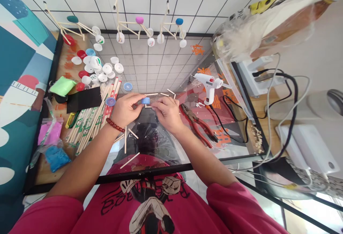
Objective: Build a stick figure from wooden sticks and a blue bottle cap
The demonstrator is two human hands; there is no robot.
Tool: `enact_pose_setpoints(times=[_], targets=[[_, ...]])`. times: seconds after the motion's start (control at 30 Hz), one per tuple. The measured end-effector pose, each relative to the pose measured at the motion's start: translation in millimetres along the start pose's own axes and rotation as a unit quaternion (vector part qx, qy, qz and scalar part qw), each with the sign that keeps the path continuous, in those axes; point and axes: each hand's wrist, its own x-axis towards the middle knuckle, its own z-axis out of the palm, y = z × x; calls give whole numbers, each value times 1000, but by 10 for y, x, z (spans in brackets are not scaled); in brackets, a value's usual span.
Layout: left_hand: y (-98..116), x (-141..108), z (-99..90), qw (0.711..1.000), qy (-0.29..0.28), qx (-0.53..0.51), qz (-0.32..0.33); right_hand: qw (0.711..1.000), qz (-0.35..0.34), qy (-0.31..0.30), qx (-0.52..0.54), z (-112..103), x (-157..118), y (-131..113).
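A small blue cap (145, 100) is pinched at its edge by the thumb and fingers of the left hand (125, 109), and is held above the glass table (158, 159), in front of the shirt. A beaded bracelet (115, 125) is worn on the left wrist. The fingertips of the right hand (168, 114) are set narrowly together just beside the cap. A short stick (148, 106) is seen below the cap, near those fingertips; whether it is gripped cannot be told.

Loose cut sticks (130, 160) are scattered near the table's front edge. To the right, pliers (193, 117) are laid near the glue gun (209, 80). To the left, chopsticks (87, 130) are heaped, partly covered by a black card (83, 100), with bottle caps (95, 62) piled beyond. Three stick models (139, 20) are lined up along the back edge.
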Motion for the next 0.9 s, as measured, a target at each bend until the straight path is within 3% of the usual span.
enact_pose_setpoints(times=[0.9], targets=[[-19,12,27,1000,22,7,8,1000,-23,15,-13,64,-23,49]])
